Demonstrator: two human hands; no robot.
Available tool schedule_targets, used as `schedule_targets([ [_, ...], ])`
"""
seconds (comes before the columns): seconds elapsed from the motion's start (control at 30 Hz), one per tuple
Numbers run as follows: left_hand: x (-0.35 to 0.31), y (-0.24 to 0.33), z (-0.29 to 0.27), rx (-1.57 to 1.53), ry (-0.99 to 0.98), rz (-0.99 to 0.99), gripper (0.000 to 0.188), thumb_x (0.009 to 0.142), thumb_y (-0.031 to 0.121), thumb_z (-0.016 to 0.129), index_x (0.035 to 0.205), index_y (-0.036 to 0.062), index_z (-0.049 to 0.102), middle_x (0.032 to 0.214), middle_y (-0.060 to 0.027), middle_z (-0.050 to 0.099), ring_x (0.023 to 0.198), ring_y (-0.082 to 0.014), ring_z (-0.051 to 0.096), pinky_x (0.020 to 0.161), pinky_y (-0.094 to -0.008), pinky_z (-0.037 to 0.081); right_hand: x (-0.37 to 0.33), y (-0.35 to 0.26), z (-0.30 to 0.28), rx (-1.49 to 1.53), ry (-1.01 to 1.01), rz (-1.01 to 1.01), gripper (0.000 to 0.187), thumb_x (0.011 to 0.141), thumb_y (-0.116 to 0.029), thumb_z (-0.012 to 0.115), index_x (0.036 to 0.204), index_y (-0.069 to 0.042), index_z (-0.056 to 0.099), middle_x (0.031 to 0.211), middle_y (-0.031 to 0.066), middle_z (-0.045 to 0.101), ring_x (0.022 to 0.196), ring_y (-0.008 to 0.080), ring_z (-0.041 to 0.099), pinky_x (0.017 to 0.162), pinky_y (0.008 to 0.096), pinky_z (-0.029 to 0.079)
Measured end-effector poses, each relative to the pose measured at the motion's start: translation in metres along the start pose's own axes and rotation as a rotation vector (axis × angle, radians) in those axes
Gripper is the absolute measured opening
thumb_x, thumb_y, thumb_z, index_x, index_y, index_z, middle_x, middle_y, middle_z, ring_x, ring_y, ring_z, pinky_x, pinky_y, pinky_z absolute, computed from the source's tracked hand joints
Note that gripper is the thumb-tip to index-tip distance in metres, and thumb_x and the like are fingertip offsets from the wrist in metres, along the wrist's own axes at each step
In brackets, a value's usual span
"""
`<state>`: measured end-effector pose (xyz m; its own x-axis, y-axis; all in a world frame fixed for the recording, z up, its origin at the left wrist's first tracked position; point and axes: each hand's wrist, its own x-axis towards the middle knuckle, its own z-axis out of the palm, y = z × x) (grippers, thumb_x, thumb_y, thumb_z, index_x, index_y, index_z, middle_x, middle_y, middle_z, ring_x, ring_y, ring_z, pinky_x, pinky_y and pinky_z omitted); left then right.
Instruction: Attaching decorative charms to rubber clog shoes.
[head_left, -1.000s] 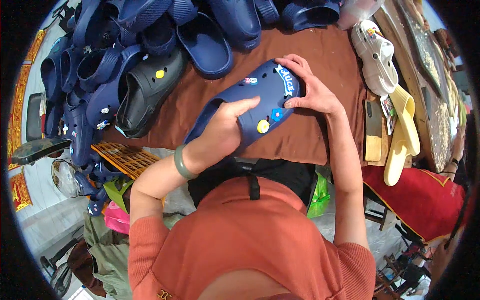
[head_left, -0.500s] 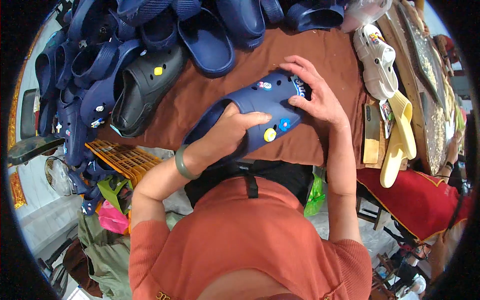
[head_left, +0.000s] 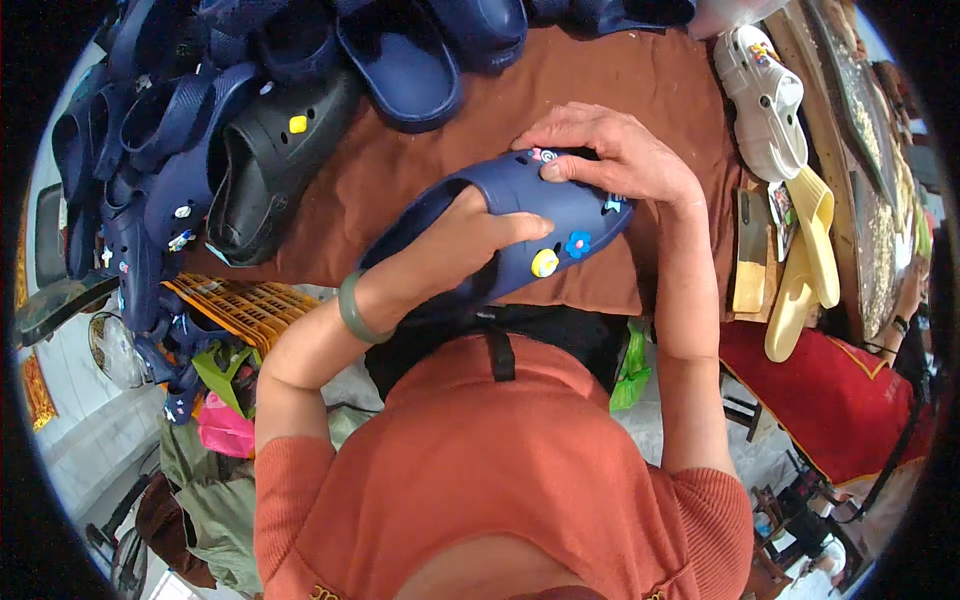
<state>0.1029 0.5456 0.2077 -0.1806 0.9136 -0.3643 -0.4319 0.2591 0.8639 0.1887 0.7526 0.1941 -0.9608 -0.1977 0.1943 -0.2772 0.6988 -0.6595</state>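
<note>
Fingers of the left hand [head_left: 465, 242] grip the blue clog [head_left: 525, 192] inside its opening [head_left: 408, 225] — thumb on top. The right hand [head_left: 625, 155] has shifted from the toe [head_left: 611, 222] to the swirl charm [head_left: 547, 156], between thumb and fingers — pinched or not, I cannot tell.

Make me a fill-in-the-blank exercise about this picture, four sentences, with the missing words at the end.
1. The bare left hand reaches into the navy blue rubbery clog, its ____ lying outside on the upper.
2. The petals of the small flower-shaped charm are ____.
3. The black rubbery clog with a square yellow charm lies on the person's ____ side.
4. The smooth slippers by the chunky white clog are pale ____.

Missing words: thumb; blue; left; yellow.
</note>
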Motion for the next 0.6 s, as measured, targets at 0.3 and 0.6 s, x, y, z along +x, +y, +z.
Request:
schedule_targets([
  [0.3, 0.0, -0.001, -0.002, -0.034, -0.009, -0.032, 0.043, 0.081, 0.012, 0.062, 0.121, -0.0012, 0.052, 0.108, -0.0098, 0.061, 0.096, -0.0169, 0.062, 0.081, -0.0282, 0.052, 0.0, -0.002, 0.008, -0.105, 0.077, 0.013, 0.026, 0.09, -0.022, 0.056, 0.107, -0.005, 0.066, 0.097, 0.0093, 0.065, 0.094, 0.0283, 0.06, 0.085, 0.0374, 0.046],
  [0.6, -0.002, 0.001, 0.0, -0.023, -0.009, -0.004, 0.039, 0.081, 0.015, 0.065, 0.116, -0.0015, 0.057, 0.105, -0.0073, 0.063, 0.093, -0.0148, 0.062, 0.081, -0.0275, 0.051, 0.004, -0.011, 0.025, -0.284, 0.255, 0.195, 0.027, 0.094, -0.03, 0.049, 0.089, -0.008, 0.064, 0.089, 0.0115, 0.064, 0.088, 0.033, 0.061, 0.075, 0.044, 0.048],
])
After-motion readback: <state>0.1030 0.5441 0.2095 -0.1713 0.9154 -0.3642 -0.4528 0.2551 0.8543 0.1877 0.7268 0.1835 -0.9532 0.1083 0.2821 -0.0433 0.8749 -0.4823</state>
